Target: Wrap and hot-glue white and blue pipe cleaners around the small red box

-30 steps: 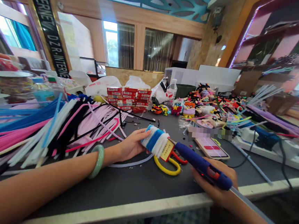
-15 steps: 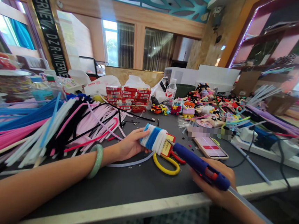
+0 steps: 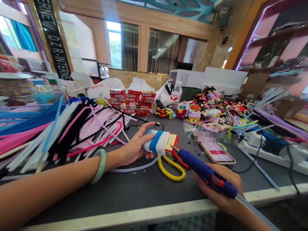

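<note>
My left hand (image 3: 133, 149), with a green bangle (image 3: 100, 166) on its wrist, holds a small red and yellow box (image 3: 172, 141) wrapped in white and blue fuzzy pipe cleaner (image 3: 155, 142). The thumb rests on the wrap and the index finger points up, off it. My right hand (image 3: 221, 188) is wrapped round a dark blue hot glue gun (image 3: 205, 170), a translucent glue stick (image 3: 261, 216) trailing from its back end. Its metal tip is at the box's bare end; whether they touch I cannot tell. Below the box lie scissors with a yellow handle (image 3: 170, 177), partly hidden.
Bundles of pipe cleaners (image 3: 33, 137) cover the table's left side. Stacked red boxes (image 3: 130, 101) and a bottle (image 3: 176, 93) stand behind. Small dolls (image 3: 211, 102), a phone (image 3: 218, 151) and a power strip (image 3: 275, 151) with cables lie to the right.
My left index finger has lifted off the wrapped box and now points upward. The box has tilted slightly, turning its far end up. The glue gun has barely moved.
</note>
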`<state>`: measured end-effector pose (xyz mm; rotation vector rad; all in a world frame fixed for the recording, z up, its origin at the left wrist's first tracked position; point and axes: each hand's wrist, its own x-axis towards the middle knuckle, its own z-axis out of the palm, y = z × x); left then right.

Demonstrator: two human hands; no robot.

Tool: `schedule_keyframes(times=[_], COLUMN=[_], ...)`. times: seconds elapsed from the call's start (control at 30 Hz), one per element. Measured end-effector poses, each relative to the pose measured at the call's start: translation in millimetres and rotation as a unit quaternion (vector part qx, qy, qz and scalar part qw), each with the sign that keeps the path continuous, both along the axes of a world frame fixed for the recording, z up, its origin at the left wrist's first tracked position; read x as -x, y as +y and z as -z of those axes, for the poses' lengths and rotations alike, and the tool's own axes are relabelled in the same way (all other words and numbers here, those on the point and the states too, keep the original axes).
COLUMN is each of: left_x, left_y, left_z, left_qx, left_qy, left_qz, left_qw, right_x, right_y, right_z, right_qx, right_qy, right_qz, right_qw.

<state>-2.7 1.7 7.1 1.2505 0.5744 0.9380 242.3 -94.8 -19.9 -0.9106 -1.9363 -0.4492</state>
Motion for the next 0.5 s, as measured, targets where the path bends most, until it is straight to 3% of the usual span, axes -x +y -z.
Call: schedule_keyframes(times=[0.5], left_x=[1.4], left_y=[0.8], left_z=[2.8], left_qx=[0.001], left_qy=[-0.018], left_qz=[0.011], left_qw=[1.0], right_x=[-3.4], right_y=[0.6], right_z=[2.4], right_qx=[0.0], right_qy=[-0.012], right_qz=[0.0], right_qw=[1.0])
